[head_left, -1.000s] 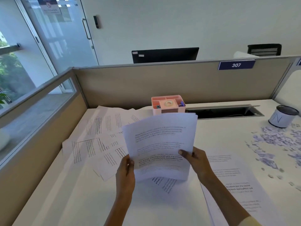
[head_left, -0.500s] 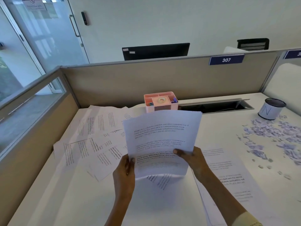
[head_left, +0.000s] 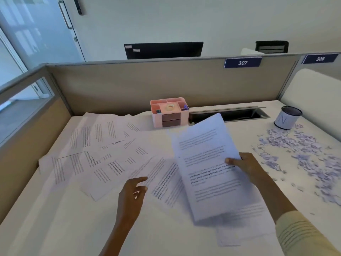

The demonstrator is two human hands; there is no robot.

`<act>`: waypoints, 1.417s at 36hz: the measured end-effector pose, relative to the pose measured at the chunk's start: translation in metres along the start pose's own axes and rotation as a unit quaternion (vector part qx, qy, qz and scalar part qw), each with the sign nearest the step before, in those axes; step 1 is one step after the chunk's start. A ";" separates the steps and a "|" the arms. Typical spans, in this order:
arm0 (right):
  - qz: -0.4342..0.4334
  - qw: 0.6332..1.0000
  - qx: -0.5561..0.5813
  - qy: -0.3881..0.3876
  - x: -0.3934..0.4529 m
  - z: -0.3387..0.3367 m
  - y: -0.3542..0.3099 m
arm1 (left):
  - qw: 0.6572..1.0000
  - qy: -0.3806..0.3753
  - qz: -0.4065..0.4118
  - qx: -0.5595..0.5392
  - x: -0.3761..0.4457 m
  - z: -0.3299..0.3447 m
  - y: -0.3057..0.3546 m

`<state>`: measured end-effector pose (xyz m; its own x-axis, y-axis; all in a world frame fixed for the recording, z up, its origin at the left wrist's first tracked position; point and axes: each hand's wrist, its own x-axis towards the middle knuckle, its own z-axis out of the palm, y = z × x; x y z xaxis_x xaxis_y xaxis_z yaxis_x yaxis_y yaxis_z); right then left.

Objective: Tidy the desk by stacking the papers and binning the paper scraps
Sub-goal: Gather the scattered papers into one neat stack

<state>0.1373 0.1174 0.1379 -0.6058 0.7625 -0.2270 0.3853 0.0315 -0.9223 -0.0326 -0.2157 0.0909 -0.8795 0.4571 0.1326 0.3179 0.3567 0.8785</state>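
Item: gathered sheaf of papers (head_left: 208, 163), printed, held tilted above the tabletop (head_left: 55, 228) by the right hand (head_left: 245, 167), thumb on top and fingers curled beneath its right edge; the left hand (head_left: 132, 196) is free, fingers loosely spread, holding nothing, hovering just over the near edge of the loose sheets (head_left: 103, 154), which are fanned and overlapped across the left and middle of the tabletop; further sheets (head_left: 238, 230) are partly covered beneath the sheaf at the near right. Paper scraps (head_left: 299, 156) are strewn at the far right, beside a small white bin (head_left: 287, 118) with a dark rim; none are judged yet binned. Step in hand, as judged: the next loose sheet is to be collected; it is best slid free by its near corner with flat fingertips, lifted without dragging its neighbours, laid square on the sheaf, and the edges knocked level on the tabletop before the stack is set down. Legible writing: partition plates (head_left: 242, 62) marked "307" and, at right, "306"; a large "N" on the bin; body text on the sheets is too small to be read. Also noted: a pink desk organiser (head_left: 169, 113) at the partition.
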 end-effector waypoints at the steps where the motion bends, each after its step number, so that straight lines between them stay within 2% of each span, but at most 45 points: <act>1: 0.020 1.000 -0.023 -0.002 0.002 -0.008 0.008 | 1.000 0.000 0.004 0.001 -0.001 0.001 -0.002; 9: 0.112 0.989 -0.090 0.025 -0.002 -0.037 0.050 | 1.000 -0.009 0.014 0.002 0.002 0.007 -0.004; 13: 0.113 0.983 -0.141 0.045 0.000 -0.043 0.064 | 1.000 -0.021 0.004 0.006 0.007 0.008 0.000; 19: 0.110 0.958 -0.233 0.129 0.013 -0.050 0.081 | 0.999 -0.031 -0.010 0.018 0.015 0.009 0.003; 23: 0.082 0.942 -0.280 0.164 0.009 -0.041 0.072 | 0.999 -0.029 -0.020 0.026 0.016 0.006 0.000; 28: -0.056 0.943 -0.259 0.200 -0.004 -0.005 0.046 | 0.998 -0.028 -0.031 0.035 0.019 -0.003 -0.012; 31: -0.124 0.955 -0.225 0.150 -0.012 0.037 0.029 | 0.998 -0.022 -0.040 0.049 0.026 -0.012 -0.024; 35: -0.183 0.953 -0.237 0.035 -0.023 0.112 0.019 | 0.994 -0.017 -0.017 0.108 0.040 -0.030 -0.042; 38: -0.180 0.936 -0.293 -0.075 -0.034 0.163 0.016 | 0.983 -0.013 -0.019 0.181 0.053 -0.047 -0.059; 41: -0.150 0.907 -0.363 -0.150 -0.045 0.203 0.012 | 0.968 -0.018 -0.037 0.246 0.065 -0.064 -0.079; 45: -0.126 0.864 -0.452 -0.185 -0.049 0.237 0.016 | 0.943 -0.050 -0.045 0.327 0.074 -0.084 -0.105; 48: -0.138 0.833 -0.498 -0.198 -0.052 0.249 0.020 | 0.922 -0.091 -0.052 0.373 0.075 -0.093 -0.124; 51: -0.171 0.827 -0.503 -0.185 -0.050 0.248 0.025 | 0.918 -0.109 -0.033 0.380 0.067 -0.098 -0.137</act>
<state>0.0050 -0.0801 0.0483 -0.8991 0.3535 -0.2582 0.4182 0.8681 -0.2674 -0.1699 -0.3137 0.0241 -0.8407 0.5361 -0.0769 0.4942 0.8174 0.2961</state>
